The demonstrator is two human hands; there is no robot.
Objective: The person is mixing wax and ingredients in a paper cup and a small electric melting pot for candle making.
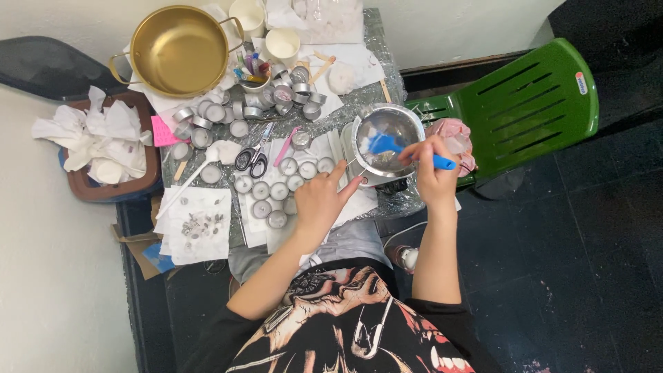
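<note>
While the right hand (434, 168) grips a blue silicone spatula (400, 148), its blade sits inside the steel bowl (387, 138) at the worktop's (366, 97) right edge; the bowl's contents cannot be made out. Just beside the bowl, the left hand (319, 200) pinches a thin wick (359, 172) between thumb and forefinger. Small tealight cups (269, 197) with pale wax stand in rows left of that hand. Farther back, a brass pan (178, 50) stands empty, and a brown bin (103, 155) holds crumpled tissue.

spatula (407, 150) handle: hidden in fist | pan (387, 141) contents: perhaps unreadable
</note>
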